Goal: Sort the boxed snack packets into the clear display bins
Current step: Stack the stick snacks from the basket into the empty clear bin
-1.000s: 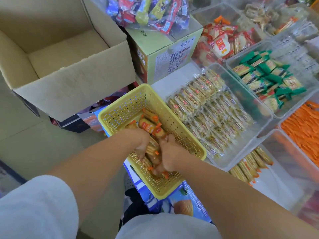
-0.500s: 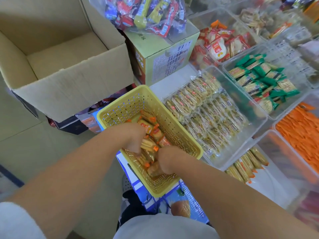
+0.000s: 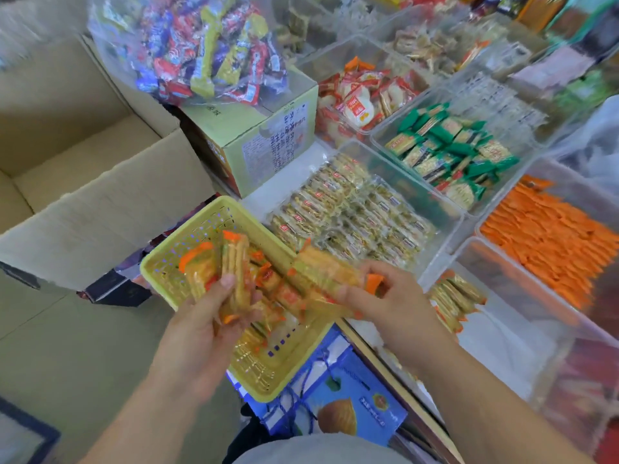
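Packets in both hands, held above the basket (image 3: 160, 267). Left hand (image 3: 204, 324) clasps a bunch of packets (image 3: 231, 272) upright, thumb across the front, orange wrapper ends at top and bottom. Right hand (image 3: 393, 304) grips a second bunch (image 3: 321, 272) lying roughly level, pinched at its right end between thumb and fingers; blurred by motion. The two bunches sit near each other, not clearly touching.

Basket: yellow, perforated, with more of the same packets loose in its bottom. It rests on a blue carton (image 3: 348, 400) with a printed picture.

Right of the right hand: a clear bin (image 3: 495, 333), mostly bare, with a short row of like packets (image 3: 452, 298) stood at its near-left end. Behind that, a bin of pale yellow packets (image 3: 348, 209) in rows. Further right, a bin of orange sachets (image 3: 556, 239). Behind, a bin of green-ended packets (image 3: 449, 152), and a bin of red-and-white packets (image 3: 361, 98) to its left. Further bins at the back are too blurred to read.

Left of the basket: an open cardboard box (image 3: 100, 202), flaps up. Behind the basket, a green carton (image 3: 264, 145) carrying a clear bag of mixed sweets (image 3: 201, 51).

Grey clothing shows at the lower edge.
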`<state>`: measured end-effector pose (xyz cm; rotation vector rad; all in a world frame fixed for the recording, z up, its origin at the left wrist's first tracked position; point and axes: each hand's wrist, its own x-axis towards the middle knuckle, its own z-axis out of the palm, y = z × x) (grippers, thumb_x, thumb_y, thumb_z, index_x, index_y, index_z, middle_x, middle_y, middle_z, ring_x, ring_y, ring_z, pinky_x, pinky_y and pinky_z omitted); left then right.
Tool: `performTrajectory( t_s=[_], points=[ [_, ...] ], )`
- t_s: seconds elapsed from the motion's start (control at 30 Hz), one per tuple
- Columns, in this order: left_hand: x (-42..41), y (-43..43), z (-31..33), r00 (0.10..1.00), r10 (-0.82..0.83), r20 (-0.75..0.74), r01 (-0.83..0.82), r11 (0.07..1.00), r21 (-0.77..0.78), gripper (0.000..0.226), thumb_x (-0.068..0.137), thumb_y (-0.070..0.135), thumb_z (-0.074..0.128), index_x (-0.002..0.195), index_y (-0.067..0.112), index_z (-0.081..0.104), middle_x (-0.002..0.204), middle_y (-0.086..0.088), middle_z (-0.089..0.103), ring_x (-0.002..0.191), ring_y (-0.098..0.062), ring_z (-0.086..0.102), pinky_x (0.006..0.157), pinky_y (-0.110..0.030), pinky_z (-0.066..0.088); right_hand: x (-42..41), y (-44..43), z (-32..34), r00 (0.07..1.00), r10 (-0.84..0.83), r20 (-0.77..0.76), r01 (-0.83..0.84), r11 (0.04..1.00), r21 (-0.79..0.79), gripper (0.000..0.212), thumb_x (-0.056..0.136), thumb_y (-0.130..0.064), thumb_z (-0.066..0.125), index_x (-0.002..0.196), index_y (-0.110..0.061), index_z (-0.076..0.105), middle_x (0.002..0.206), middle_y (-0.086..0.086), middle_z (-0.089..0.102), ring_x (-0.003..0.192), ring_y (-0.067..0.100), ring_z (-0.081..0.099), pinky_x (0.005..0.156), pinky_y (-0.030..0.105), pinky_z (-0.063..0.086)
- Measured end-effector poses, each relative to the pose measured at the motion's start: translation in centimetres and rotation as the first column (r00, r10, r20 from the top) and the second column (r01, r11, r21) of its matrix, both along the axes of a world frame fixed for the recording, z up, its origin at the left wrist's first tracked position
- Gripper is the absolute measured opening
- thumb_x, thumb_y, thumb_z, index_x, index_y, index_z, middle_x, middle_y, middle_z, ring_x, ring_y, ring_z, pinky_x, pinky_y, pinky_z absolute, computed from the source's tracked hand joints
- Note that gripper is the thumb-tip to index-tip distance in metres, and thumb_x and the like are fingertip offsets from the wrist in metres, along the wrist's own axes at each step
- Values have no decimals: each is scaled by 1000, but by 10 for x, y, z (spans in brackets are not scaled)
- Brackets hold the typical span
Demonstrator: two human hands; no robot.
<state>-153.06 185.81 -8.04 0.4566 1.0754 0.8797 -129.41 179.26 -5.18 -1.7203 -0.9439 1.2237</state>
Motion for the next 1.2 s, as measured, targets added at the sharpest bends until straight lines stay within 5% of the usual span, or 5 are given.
performTrajectory(
  t_s=[0.13, 0.43, 0.63, 0.9, 1.2],
  points=[
    [60, -26, 8, 989, -93, 114, 103, 991, -86, 50, 65, 28, 84, 112, 12, 77, 115, -18, 70, 108, -38, 69, 87, -48, 61, 11, -28, -12, 883, -419, -210, 416, 907, -62, 38, 71, -51, 79, 83, -25, 55, 67, -8, 48, 54, 9, 47, 49, 22, 40],
    [162, -54, 11, 840, -541, 32, 540, 841, 22, 63, 62, 41, 94, 113, 8, 77, 105, -17, 76, 95, -30, 74, 81, -40, 60, 43, -83, -31, 787, -498, -363, 526, 850, -26, 16, 82, -30, 75, 77, -20, 64, 79, 16, 70, 73, 29, 68, 67, 39, 59],
    [207, -53, -13, 776, -594, -209, 610, 793, 11, 40, 56, 45, 89, 92, 28, 81, 90, -7, 76, 82, -25, 69, 82, -46, 59, 139, -117, -88, 676, -692, 252, 706, 707, 47, 15, 84, -20, 79, 86, -27, 66, 84, 9, 66, 61, 14, 57, 62, 25, 43],
    [226, -41, -43, 701, -639, -317, 675, 737, 9, 40, 62, 49, 85, 96, 28, 79, 99, -9, 80, 89, -26, 77, 75, -45, 63, 218, -104, -150, 417, -390, 821, 620, 782, 56, 24, 89, -18, 68, 112, -25, 73, 100, 6, 59, 84, 30, 60, 63, 32, 40],
    [220, -36, -55, 678, -672, -300, 701, 713, -15, 46, 61, 50, 84, 102, 29, 79, 99, -4, 79, 93, -19, 76, 77, -28, 57, 231, -63, -178, 531, -4, 847, 501, 808, -310, 13, 86, -18, 58, 93, -23, 69, 93, 5, 69, 92, 34, 65, 62, 30, 35]
  ],
)
